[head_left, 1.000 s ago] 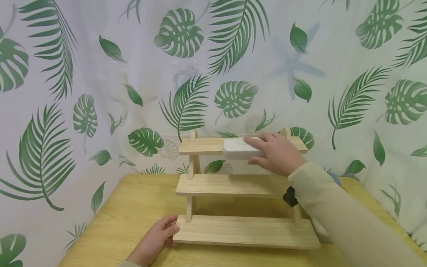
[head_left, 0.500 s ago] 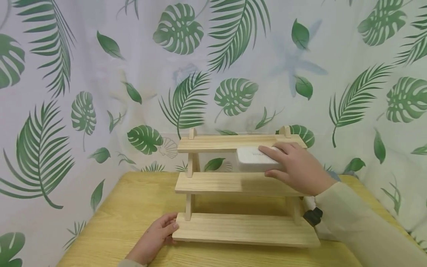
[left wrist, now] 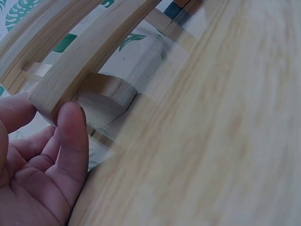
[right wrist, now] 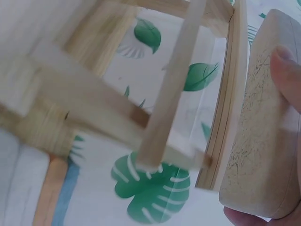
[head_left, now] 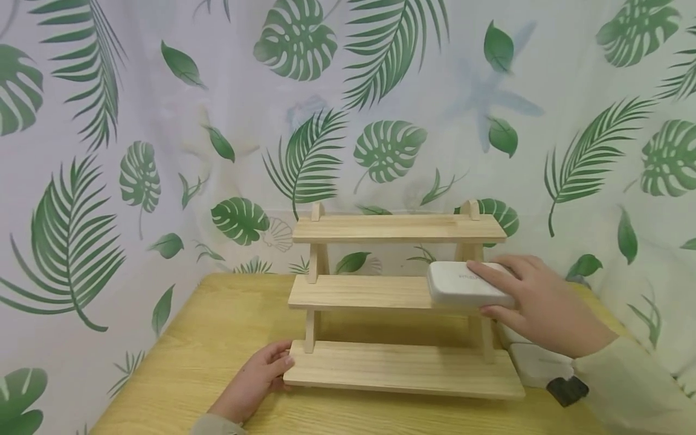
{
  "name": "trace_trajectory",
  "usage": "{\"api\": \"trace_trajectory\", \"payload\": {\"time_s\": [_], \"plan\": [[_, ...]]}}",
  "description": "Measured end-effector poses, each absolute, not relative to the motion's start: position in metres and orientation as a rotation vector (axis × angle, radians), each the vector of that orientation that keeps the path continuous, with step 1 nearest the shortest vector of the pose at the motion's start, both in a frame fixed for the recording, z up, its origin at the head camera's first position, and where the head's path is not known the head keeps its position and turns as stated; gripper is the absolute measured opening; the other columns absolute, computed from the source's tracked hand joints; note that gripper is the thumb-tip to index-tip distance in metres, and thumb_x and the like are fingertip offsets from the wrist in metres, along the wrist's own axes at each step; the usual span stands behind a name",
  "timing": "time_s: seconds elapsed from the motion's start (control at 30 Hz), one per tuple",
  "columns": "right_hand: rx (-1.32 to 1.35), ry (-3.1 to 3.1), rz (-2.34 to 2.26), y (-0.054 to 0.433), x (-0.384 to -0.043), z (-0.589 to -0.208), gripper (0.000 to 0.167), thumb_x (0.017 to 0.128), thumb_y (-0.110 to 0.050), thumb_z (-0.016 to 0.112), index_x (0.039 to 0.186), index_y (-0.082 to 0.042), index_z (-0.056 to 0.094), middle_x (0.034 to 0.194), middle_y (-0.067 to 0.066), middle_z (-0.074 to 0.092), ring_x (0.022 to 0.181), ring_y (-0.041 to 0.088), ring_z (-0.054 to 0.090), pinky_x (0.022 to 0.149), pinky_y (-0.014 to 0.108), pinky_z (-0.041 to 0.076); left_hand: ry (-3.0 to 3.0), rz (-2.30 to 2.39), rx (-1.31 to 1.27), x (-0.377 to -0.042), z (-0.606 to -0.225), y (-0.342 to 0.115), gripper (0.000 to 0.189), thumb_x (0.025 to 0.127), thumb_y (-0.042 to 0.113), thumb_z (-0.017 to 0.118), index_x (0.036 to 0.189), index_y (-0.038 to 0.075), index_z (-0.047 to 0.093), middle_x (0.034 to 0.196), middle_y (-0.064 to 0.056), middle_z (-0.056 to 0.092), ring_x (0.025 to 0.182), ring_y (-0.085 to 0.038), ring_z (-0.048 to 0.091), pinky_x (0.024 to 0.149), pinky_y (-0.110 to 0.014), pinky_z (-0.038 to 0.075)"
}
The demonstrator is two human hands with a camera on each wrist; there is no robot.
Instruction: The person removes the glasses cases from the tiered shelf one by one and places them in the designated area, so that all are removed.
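Observation:
A three-tier wooden display stand [head_left: 402, 368] stands on the table, its shelves stepped up toward the back. At the near left corner, my left hand [head_left: 257, 379] pinches the end of the bottom shelf; the left wrist view shows the thumb [left wrist: 73, 136] against the wood. My right hand [head_left: 544, 305] grips a white glasses case [head_left: 457, 281] with faint lettering on its top. In the head view the case overlaps the right end of the middle shelf. From the right wrist, its scuffed underside [right wrist: 258, 122] shows beside the stand.
Another white case [head_left: 538, 364] lies on the table behind the stand's right end, partly hidden by the right arm. The right wrist view shows white, orange [right wrist: 50, 190] and blue [right wrist: 67, 193] items side by side. A leaf-printed curtain [head_left: 179, 151] hangs behind the table.
My right hand has carried the glasses case off the top shelf, down and to the right toward me. My left hand keeps its hold on the bottom shelf.

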State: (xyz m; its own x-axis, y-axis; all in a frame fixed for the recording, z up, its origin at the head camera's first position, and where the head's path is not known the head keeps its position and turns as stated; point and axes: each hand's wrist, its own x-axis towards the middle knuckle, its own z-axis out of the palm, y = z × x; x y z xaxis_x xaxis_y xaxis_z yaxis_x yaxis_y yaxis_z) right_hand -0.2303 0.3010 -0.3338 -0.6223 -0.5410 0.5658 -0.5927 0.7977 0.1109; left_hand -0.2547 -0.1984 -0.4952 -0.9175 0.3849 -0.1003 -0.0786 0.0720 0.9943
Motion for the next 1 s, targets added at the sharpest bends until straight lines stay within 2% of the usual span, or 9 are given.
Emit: {"api": "trace_trajectory", "payload": {"time_s": [0.13,0.27,0.37,0.5,0.77,1.0], "plan": [[0.813,-2.37,0.06,0.317,-0.221,-0.342,0.086,0.075,-0.035,0.089,0.151,-0.028,0.051,0.127,0.012,0.06,0.108,0.035,0.058,0.077,0.053,0.053,2.022,1.913,0.301,-0.254,-0.495,-0.199,0.071,0.105,0.036,0.058,0.154,-0.007,0.031,0.129,-0.017,0.059,0.107,-0.028,0.064,0.081,-0.039,0.056],[0.807,-2.385,0.027,0.331,-0.209,-0.351,0.084,0.078,-0.041,0.086,0.152,-0.027,0.05,0.126,0.011,0.06,0.104,0.034,0.059,0.081,0.055,0.049,2.027,1.915,0.308,-0.254,-0.495,-0.199,0.07,0.105,0.034,0.058,0.153,-0.008,0.031,0.129,-0.018,0.059,0.107,-0.028,0.064,0.082,-0.04,0.056],[0.806,-2.396,0.033,0.341,-0.199,-0.359,0.08,0.079,-0.043,0.084,0.151,-0.026,0.052,0.124,0.009,0.059,0.105,0.033,0.056,0.086,0.051,0.044,2.029,1.91,0.315,-0.253,-0.494,-0.199,0.069,0.105,0.033,0.058,0.153,-0.008,0.031,0.129,-0.018,0.059,0.107,-0.028,0.064,0.081,-0.039,0.056],[0.795,-2.4,0.049,0.353,-0.188,-0.37,0.079,0.078,-0.042,0.084,0.149,-0.024,0.054,0.122,0.007,0.059,0.108,0.031,0.052,0.086,0.046,0.043,2.032,1.902,0.32,-0.253,-0.491,-0.199,0.068,0.106,0.032,0.057,0.153,-0.008,0.031,0.128,-0.017,0.059,0.106,-0.028,0.064,0.081,-0.037,0.056],[0.715,-2.481,0.014,0.367,-0.172,-0.393,0.084,0.076,-0.043,0.087,0.151,-0.028,0.051,0.123,0.007,0.058,0.102,0.031,0.058,0.076,0.055,0.051,2.026,1.907,0.304,-0.253,-0.485,-0.197,0.066,0.106,0.032,0.057,0.154,-0.007,0.031,0.128,-0.017,0.059,0.106,-0.026,0.063,0.081,-0.038,0.055],[0.672,-2.518,0.045,0.393,-0.165,-0.426,0.088,0.071,-0.043,0.089,0.15,-0.029,0.053,0.115,0.014,0.063,0.095,0.037,0.061,0.074,0.059,0.05,2.01,1.907,0.311,-0.253,-0.493,-0.196,0.067,0.105,0.033,0.058,0.154,-0.006,0.032,0.128,-0.017,0.059,0.107,-0.027,0.064,0.081,-0.038,0.056]]}}
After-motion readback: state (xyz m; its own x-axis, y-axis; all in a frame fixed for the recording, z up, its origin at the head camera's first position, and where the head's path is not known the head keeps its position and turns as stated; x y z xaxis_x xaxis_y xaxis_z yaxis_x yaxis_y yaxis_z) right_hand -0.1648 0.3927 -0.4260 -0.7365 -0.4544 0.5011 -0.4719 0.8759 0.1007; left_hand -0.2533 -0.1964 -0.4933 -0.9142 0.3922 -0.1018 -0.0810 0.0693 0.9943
